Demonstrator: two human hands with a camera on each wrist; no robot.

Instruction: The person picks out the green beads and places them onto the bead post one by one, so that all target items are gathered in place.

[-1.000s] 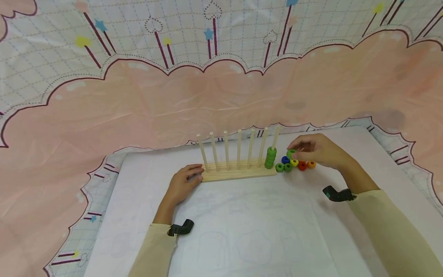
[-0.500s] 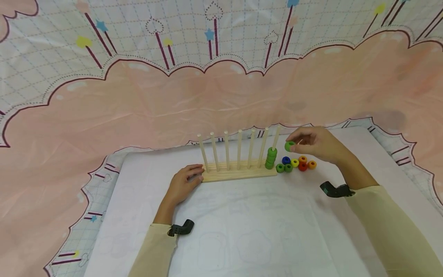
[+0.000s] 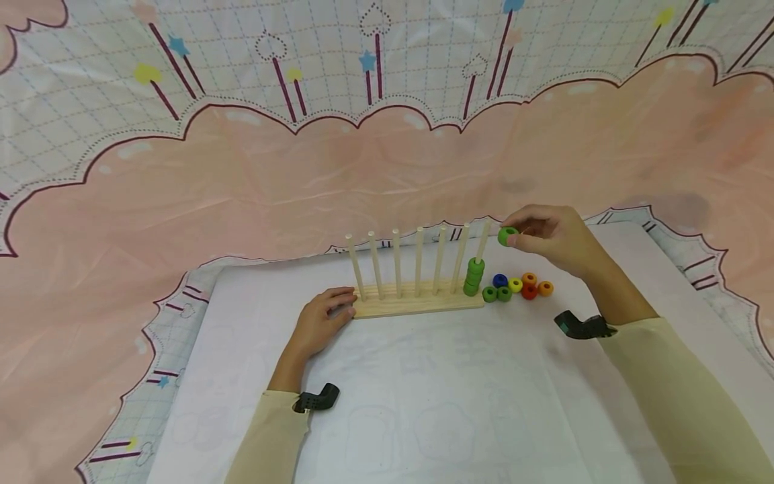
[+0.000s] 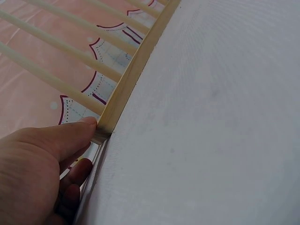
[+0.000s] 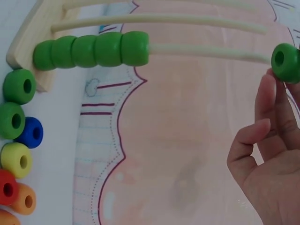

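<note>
My right hand [image 3: 559,242] pinches a green bead [image 3: 506,236] between thumb and fingertips, up near the top of the rightmost peg [image 5: 206,50]. In the right wrist view this bead [image 5: 285,62] is beside the peg's tip, its hole facing the peg. Several green beads [image 3: 474,277] are stacked on that peg, at the right end of a wooden peg rack [image 3: 417,308]. The other pegs bear no beads. My left hand [image 3: 319,323] holds the rack's left end, its thumb [image 4: 82,133] against the end of the base in the left wrist view.
Right of the rack lie loose beads: two green [image 3: 504,294], one blue [image 3: 499,280], one yellow [image 3: 514,285], one red [image 3: 529,292] and two orange [image 3: 545,288]. A white sheet [image 3: 411,390] covers the table; a patterned pink cloth [image 3: 363,175] hangs behind.
My right hand has lifted the green bead up from among the loose beads to about the peg tip's height, uncovering an orange bead. The left hand and rack have stayed put.
</note>
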